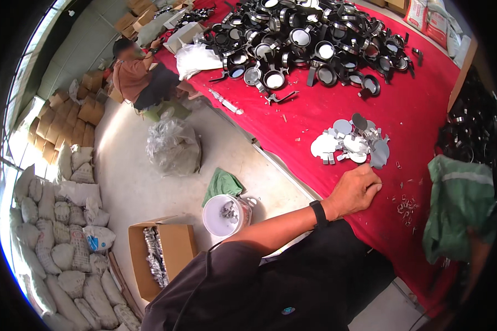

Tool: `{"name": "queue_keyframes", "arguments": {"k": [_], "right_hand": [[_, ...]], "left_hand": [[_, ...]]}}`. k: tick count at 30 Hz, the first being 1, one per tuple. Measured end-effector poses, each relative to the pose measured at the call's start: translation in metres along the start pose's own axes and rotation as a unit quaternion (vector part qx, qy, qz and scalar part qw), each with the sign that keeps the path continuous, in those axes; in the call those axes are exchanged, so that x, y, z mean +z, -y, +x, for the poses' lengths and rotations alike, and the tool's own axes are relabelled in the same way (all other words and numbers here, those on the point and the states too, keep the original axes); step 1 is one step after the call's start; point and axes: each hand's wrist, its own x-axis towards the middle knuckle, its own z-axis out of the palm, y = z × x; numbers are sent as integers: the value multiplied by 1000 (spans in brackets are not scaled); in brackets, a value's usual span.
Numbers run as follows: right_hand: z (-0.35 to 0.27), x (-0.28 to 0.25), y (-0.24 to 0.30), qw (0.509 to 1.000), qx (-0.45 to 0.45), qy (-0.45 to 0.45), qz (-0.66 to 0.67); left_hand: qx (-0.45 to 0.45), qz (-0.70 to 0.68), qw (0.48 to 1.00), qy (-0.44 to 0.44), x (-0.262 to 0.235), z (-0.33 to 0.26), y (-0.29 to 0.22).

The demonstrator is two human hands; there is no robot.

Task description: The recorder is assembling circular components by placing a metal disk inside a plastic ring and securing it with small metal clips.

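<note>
The left hand (354, 190), with a dark band (317, 214) worn at its wrist, is rested on the red-covered desk (292, 124), its fingers curled inward into a loose fist; nothing can be seen gripped in them. Just beyond its knuckles a small heap of grey and white discs (380, 153) is spread on the red cover, and to its right small pale pieces (406, 209) are scattered. At the right edge the right hand (476, 245) is partly hidden by a green cloth (461, 201) with a pale stripe, and whether its fingers are closed on the fabric cannot be told. Beyond the cloth, black and metallic parts (469, 124) are massed in shadow. The far part of the desk is covered by a large heap of black-framed round pieces (326, 52), beside which a white plastic bag (197, 60) is laid. On the floor a white bucket (212, 215) with grey pieces inside is placed near an open cardboard box (182, 245). Farther off, another person (131, 83) is seated by the desk's left side.
</note>
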Motion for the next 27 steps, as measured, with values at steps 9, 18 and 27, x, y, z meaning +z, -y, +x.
{"name": "queue_keyframes", "arguments": {"k": [9, 18, 27], "right_hand": [[-16, 44, 40, 994, 44, -3, 101], [3, -83, 46, 980, 196, -33, 15], [-32, 41, 50, 992, 84, 1, 95]], "left_hand": [[34, 61, 998, -6, -2, -2, 9], [4, 60, 998, 17, -9, 5, -5], [-14, 52, 999, 6, -7, 3, -4]]}}
